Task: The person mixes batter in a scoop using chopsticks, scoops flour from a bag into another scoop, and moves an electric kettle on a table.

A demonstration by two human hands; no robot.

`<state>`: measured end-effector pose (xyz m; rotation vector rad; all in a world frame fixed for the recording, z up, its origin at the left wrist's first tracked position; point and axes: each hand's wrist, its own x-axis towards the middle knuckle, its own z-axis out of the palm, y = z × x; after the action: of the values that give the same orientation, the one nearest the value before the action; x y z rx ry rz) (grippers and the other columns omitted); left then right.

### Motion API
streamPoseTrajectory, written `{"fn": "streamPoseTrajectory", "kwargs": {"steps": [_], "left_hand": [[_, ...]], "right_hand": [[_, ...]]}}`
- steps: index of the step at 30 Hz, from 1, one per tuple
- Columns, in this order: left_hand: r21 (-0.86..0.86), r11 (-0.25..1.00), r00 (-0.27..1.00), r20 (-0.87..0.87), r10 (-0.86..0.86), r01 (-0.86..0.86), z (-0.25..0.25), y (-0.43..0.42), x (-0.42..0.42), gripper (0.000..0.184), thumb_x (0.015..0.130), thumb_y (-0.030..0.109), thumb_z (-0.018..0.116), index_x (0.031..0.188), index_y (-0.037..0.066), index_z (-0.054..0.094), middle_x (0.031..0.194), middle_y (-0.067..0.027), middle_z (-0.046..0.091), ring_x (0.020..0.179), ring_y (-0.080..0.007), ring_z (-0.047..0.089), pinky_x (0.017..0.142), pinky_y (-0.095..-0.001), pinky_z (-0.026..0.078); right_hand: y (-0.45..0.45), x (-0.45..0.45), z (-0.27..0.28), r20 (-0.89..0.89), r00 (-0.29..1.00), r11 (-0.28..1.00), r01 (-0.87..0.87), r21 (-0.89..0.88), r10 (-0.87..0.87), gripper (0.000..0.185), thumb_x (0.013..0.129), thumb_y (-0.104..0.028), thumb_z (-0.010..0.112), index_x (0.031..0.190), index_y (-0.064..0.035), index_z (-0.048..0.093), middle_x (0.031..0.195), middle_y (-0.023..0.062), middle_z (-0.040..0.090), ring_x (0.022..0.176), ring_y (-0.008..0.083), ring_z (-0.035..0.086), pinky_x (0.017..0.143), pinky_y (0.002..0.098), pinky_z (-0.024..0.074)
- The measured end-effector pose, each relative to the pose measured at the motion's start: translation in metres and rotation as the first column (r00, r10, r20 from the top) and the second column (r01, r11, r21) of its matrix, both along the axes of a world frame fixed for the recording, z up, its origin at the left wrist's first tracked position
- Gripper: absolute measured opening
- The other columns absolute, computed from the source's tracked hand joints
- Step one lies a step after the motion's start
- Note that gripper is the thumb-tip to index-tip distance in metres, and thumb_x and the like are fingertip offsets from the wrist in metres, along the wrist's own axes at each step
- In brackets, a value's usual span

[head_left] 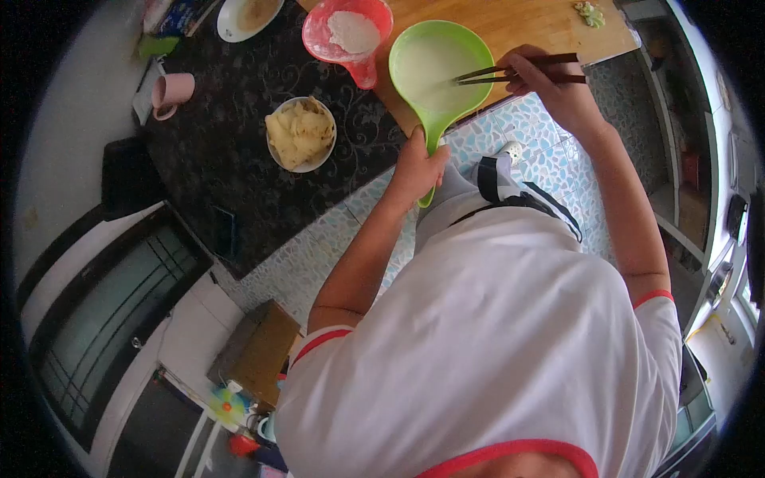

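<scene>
My left hand point(418, 167) is wrapped round the handle of a green ladle-shaped bowl point(432, 119). Pale, smooth batter point(430, 68) covers the inside of that bowl. In my right hand point(550, 92) is a pair of dark chopsticks point(486, 76), held between the fingers, their tips dipping into the batter. Just left of the green bowl stands a red handled scoop bowl point(365, 73) with white powder in it. Further left, a round white bowl point(331, 147) holds yellowish, lumpy pieces that I cannot identify.
A wooden board point(510, 24) lies under the green bowl, with a small pale green piece point(590, 13) at its far right. On the dark patterned table point(239, 119) are a pink mug point(174, 89), a white plate point(227, 24) and a dark phone-like object point(224, 231).
</scene>
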<state>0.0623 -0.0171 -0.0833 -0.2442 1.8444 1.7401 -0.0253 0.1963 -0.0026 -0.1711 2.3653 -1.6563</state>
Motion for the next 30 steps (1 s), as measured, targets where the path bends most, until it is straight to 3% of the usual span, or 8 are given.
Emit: {"fn": "streamPoseTrajectory", "kwargs": {"steps": [7, 11, 12, 15, 17, 21, 24, 30], "left_hand": [[0.024, 1.000, 1.000, 0.006, 0.020, -0.020, -0.008, -0.002, 0.001, 0.025, 0.078, 0.007, 0.052, 0.098, -0.002, 0.041, 0.059, -0.0081, 0.050, 0.040, -0.0131, 0.048, 0.038, -0.0276, 0.040], [0.015, 0.999, 0.999, 0.018, 0.034, -0.035, -0.008, -0.001, 0.000, 0.027, 0.077, 0.007, 0.053, 0.099, -0.002, 0.041, 0.058, -0.0086, 0.052, 0.040, -0.0141, 0.049, 0.038, -0.0281, 0.041], [0.021, 0.999, 0.999, 0.021, 0.037, -0.037, -0.009, -0.001, 0.000, 0.027, 0.077, 0.008, 0.054, 0.099, -0.003, 0.041, 0.058, -0.0086, 0.052, 0.040, -0.0143, 0.049, 0.038, -0.0282, 0.041], [0.023, 0.999, 0.999, 0.029, 0.039, -0.040, -0.008, 0.000, 0.000, 0.028, 0.077, 0.007, 0.054, 0.100, -0.003, 0.041, 0.057, -0.0080, 0.052, 0.041, -0.0146, 0.050, 0.038, -0.0285, 0.041], [0.029, 0.999, 0.999, 0.043, 0.031, -0.032, -0.007, -0.001, -0.001, 0.028, 0.078, 0.008, 0.054, 0.100, -0.003, 0.040, 0.058, -0.0083, 0.052, 0.041, -0.0146, 0.050, 0.038, -0.0286, 0.041], [0.029, 0.999, 0.999, 0.036, 0.038, -0.039, -0.002, 0.001, 0.000, 0.021, 0.081, 0.005, 0.048, 0.100, 0.001, 0.041, 0.058, -0.0006, 0.044, 0.040, -0.0083, 0.041, 0.036, -0.0239, 0.036], [0.011, 0.999, 0.998, 0.039, 0.038, -0.039, -0.002, 0.001, 0.001, 0.022, 0.080, 0.006, 0.048, 0.101, 0.001, 0.041, 0.058, -0.0008, 0.045, 0.039, -0.0083, 0.041, 0.036, -0.0239, 0.036], [0.006, 0.999, 0.999, 0.038, 0.034, -0.035, -0.001, -0.001, -0.002, 0.028, 0.077, 0.009, 0.054, 0.098, -0.003, 0.040, 0.062, -0.0106, 0.054, 0.042, -0.0153, 0.051, 0.039, -0.0293, 0.042]], "right_hand": [[0.005, 0.005, 0.024, 0.113, 0.967, 0.971, -0.233, 0.044, 0.227, 0.019, 0.088, -0.015, 0.050, 0.090, 0.0023, 0.059, 0.079, 0.0063, 0.060, 0.067, 0.0103, 0.056, 0.061, 0.0221, 0.0472], [0.012, -0.014, 0.028, -0.030, 0.998, 0.993, -0.043, 0.115, 0.046, 0.026, 0.090, -0.023, 0.047, 0.091, 0.0008, 0.059, 0.076, 0.0068, 0.061, 0.067, 0.0112, 0.059, 0.062, 0.0230, 0.0502], [0.017, -0.021, 0.023, 0.009, 0.998, 0.988, -0.068, 0.136, 0.067, 0.025, 0.089, -0.025, 0.049, 0.097, -0.0034, 0.060, 0.088, 0.0102, 0.063, 0.073, 0.0146, 0.063, 0.065, 0.0241, 0.0529], [0.007, -0.016, 0.003, 0.084, 0.990, 0.993, 0.106, 0.052, -0.110, 0.027, 0.090, -0.024, 0.047, 0.092, -0.0003, 0.059, 0.077, 0.0070, 0.061, 0.065, 0.0119, 0.060, 0.061, 0.0233, 0.0511], [0.009, -0.010, -0.004, 0.195, 0.976, 0.994, 0.082, 0.066, -0.094, 0.025, 0.090, -0.023, 0.047, 0.088, 0.0002, 0.058, 0.075, 0.0069, 0.060, 0.063, 0.0124, 0.060, 0.057, 0.0224, 0.0512], [0.008, -0.003, 0.024, 0.161, 0.971, 0.975, 0.148, 0.164, -0.174, 0.024, 0.088, -0.023, 0.050, 0.088, 0.0002, 0.058, 0.076, 0.0082, 0.062, 0.064, 0.0133, 0.061, 0.056, 0.0222, 0.0508], [0.013, -0.011, 0.031, 0.090, 0.974, 0.977, 0.202, 0.075, -0.208, 0.023, 0.086, -0.021, 0.053, 0.090, 0.0003, 0.059, 0.078, 0.0090, 0.062, 0.063, 0.0143, 0.061, 0.056, 0.0232, 0.0514], [-0.001, -0.007, 0.011, 0.146, 0.981, 0.988, 0.116, 0.099, -0.130, 0.024, 0.086, -0.023, 0.053, 0.088, 0.0004, 0.059, 0.075, 0.0076, 0.061, 0.062, 0.0142, 0.061, 0.058, 0.0234, 0.0519]]}}
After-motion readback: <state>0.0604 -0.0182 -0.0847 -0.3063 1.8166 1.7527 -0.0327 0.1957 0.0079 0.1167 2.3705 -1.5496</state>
